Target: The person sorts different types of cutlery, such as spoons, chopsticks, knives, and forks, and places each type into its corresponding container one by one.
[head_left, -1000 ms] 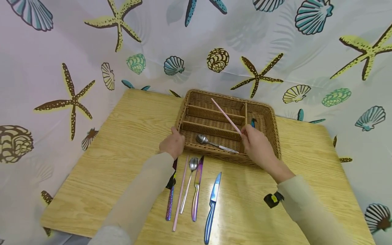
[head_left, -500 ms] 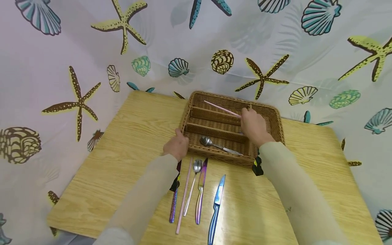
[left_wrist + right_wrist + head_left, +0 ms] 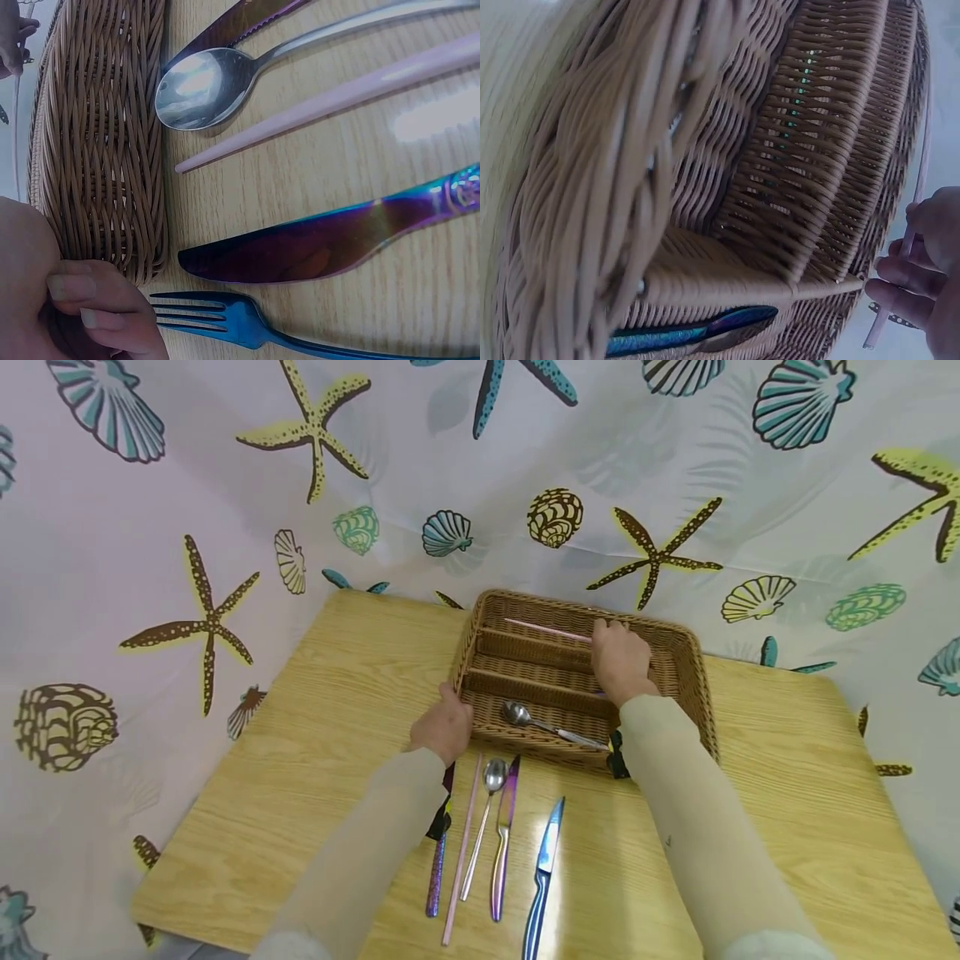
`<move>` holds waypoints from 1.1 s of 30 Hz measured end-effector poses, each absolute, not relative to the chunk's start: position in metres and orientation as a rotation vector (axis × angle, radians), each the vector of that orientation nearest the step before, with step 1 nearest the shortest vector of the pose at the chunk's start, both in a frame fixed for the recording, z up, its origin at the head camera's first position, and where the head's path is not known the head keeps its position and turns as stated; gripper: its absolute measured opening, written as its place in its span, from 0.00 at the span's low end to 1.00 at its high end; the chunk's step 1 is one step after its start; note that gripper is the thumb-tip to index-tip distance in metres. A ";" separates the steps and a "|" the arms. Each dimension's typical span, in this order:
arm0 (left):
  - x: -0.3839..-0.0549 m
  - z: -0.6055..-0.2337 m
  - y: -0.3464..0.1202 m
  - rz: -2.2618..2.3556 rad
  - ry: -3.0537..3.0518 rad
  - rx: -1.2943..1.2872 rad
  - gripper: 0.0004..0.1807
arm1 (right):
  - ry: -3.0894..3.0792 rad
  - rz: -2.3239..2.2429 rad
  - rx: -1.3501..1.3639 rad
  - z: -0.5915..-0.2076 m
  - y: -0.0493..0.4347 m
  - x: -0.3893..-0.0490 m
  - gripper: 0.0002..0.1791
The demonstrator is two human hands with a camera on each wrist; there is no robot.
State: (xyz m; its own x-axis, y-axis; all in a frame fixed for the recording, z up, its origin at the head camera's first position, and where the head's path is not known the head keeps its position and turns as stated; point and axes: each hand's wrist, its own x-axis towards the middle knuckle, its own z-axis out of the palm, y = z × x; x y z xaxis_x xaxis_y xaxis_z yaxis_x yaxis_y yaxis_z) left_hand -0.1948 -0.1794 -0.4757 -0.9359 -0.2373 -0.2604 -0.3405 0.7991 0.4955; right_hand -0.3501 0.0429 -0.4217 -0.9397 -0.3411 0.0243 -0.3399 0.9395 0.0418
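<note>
Wooden table [image 3: 360, 677], 3 knives [image 3: 550, 847] — curled left hand [image 3: 442, 727] grips 1 basket [image 3: 551, 748] (wicker), right hand [image 3: 621, 662] pinches 1 pink chopstick [image 3: 547, 629].

No legible text (nor numbers).

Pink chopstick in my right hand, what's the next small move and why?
Probably lower the pink chopstick into the back compartment: the right hand holds it over the wicker basket, roughly along that slot, while the left hand holds a corner.
</note>
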 end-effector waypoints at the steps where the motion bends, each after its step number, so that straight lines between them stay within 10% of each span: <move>1: -0.195 -0.475 -0.179 0.830 2.802 -0.463 0.32 | -3.069 -0.055 0.538 -0.422 0.041 -0.351 0.19; 33: -0.194 -0.474 -0.180 0.806 2.800 -0.485 0.31 | -3.093 -0.187 0.828 -0.444 0.016 -0.357 0.17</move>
